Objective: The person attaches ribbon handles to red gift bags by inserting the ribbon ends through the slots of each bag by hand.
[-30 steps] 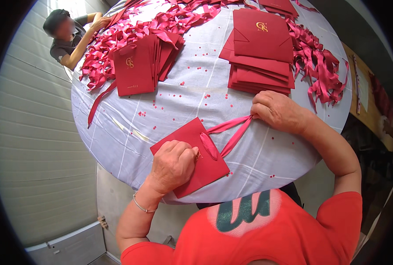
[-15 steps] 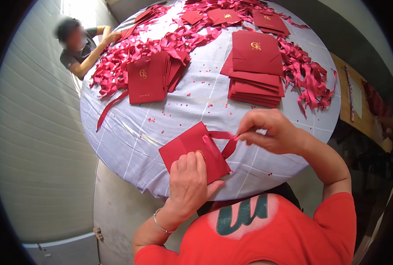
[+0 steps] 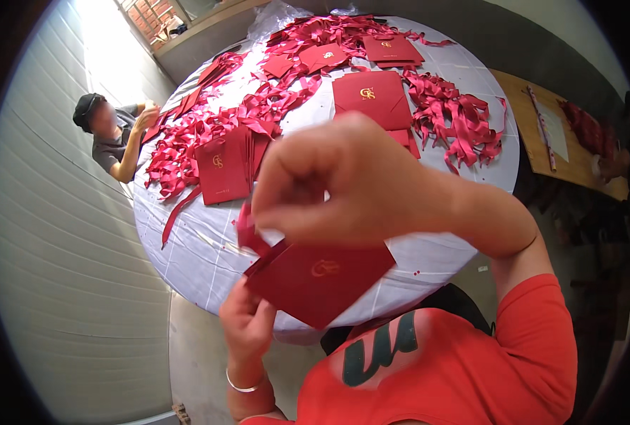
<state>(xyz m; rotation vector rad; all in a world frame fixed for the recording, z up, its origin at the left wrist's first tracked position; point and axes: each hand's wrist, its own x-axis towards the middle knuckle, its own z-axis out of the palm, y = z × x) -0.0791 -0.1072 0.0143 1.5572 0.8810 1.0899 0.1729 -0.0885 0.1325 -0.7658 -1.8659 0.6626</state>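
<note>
A flat red paper gift bag (image 3: 322, 280) with a small gold emblem is lifted in front of me, one corner pointing down. My left hand (image 3: 250, 322), a bracelet on its wrist, grips the bag at its left corner, thumb in front. Above the bag, my right hand (image 3: 329, 188) is blurred and close to the camera, its thumb and fingertips pinched together. A dark pink ribbon (image 3: 250, 230) runs from the bag's upper left up to those fingertips. The right hand covers the bag's top edge, so where the ribbon joins it is hidden.
A round table with a pale cloth (image 3: 201, 234) carries stacked red bags (image 3: 372, 92), more bags (image 3: 221, 170) at left, and heaps of ribbon (image 3: 460, 113). Across on the left, another person (image 3: 116, 134) handles bags. A wooden table (image 3: 520, 127) stands at right.
The bag has come up off the tablecloth and been turned. My right hand has swung left across it with the ribbon; my left hand has shifted from lying on the bag to gripping its corner.
</note>
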